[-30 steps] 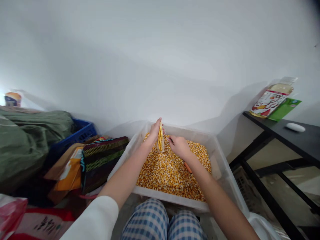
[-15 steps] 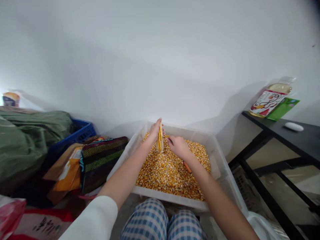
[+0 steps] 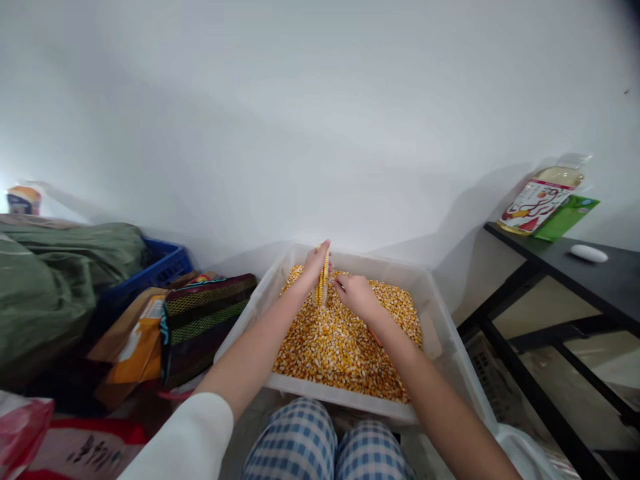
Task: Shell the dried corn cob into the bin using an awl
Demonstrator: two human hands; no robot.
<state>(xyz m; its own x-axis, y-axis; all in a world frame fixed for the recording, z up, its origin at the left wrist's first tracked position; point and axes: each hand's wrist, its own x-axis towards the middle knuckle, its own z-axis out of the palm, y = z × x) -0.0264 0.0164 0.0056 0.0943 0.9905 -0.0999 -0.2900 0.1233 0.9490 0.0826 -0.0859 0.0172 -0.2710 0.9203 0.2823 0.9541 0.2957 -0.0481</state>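
Well to the left of the clear plastic tub (image 3: 345, 399), green cloth (image 3: 75, 267) lies by a blue crate (image 3: 167, 262); nearer the tub's left wall is a striped mesh bag (image 3: 210, 320). Over the tub's middle, the left hand (image 3: 314, 265) is closed around a corn cob (image 3: 322, 287), held nearly upright above the tub's heap of loose kernels (image 3: 330, 347). Just right of it, the right hand (image 3: 356, 295) has its fingers drawn narrow, seemingly around something thin; whether that touches the cob, I cannot tell. An orange piece (image 3: 374, 335) shows by that wrist, perhaps a tool's handle. Right of the tub, a black table (image 3: 545, 257) bears a bottle (image 3: 537, 200). Kernels are apparently being loosened from the cob; the next move calls for a steady left grip and careful pressure along a row.
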